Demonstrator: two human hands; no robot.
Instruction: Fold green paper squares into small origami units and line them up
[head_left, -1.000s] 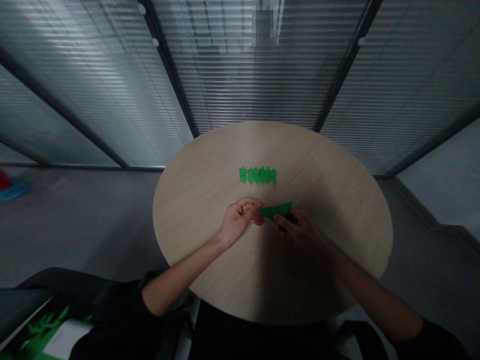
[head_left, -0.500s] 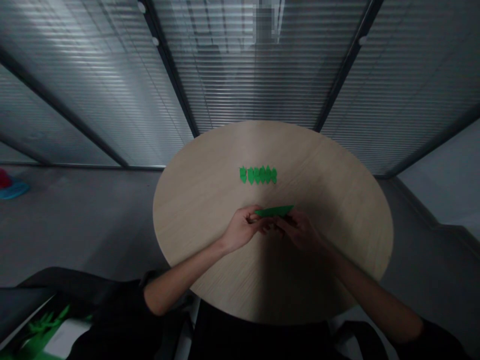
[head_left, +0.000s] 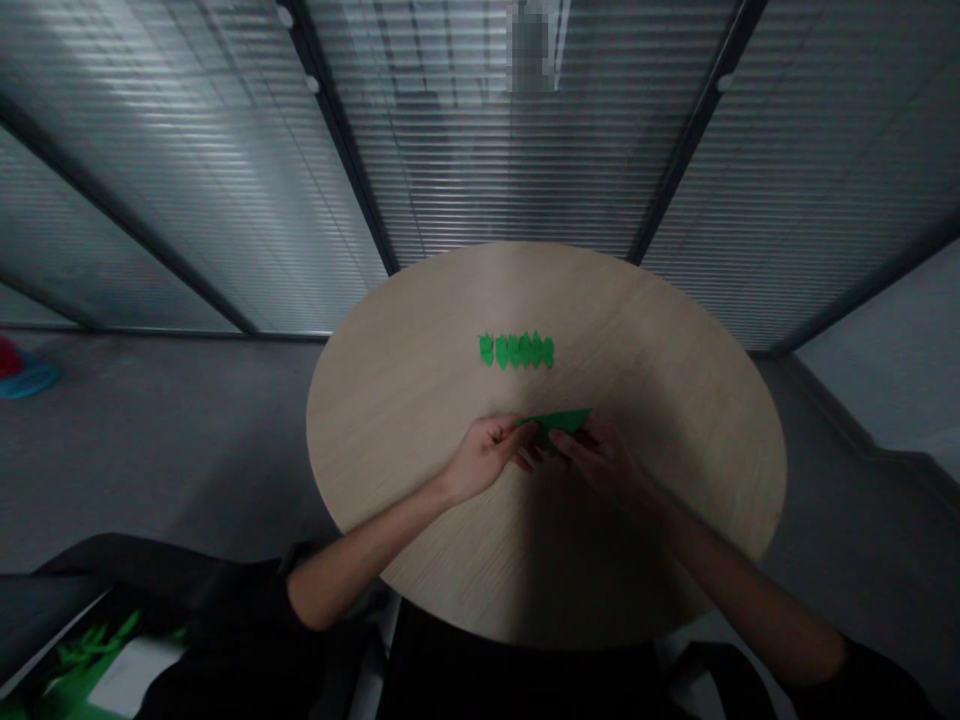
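Between my two hands, above the near half of the round wooden table [head_left: 420, 330], is a piece of green folded paper [head_left: 562, 421], long and pointed at its right end. My left hand [head_left: 487, 455] pinches its left end between thumb and fingers. The right part is gripped by my right hand [head_left: 600, 460], thumb on the near face. Some fingers of both hands are hidden beneath the paper or in shadow. Beyond the hands, a row of several small green folded pieces [head_left: 517, 350] lies on the table.
At lower left, a dark container [head_left: 45, 630] holds green pieces and a white flat item [head_left: 135, 675]. Glass panels with blinds [head_left: 510, 170] stand behind the table. A red and blue object [head_left: 26, 375] rests on the floor at far left.
The green paper has shifted slightly right and shows more of its near face. My left thumb now presses on the paper; the thumbs have moved apart.
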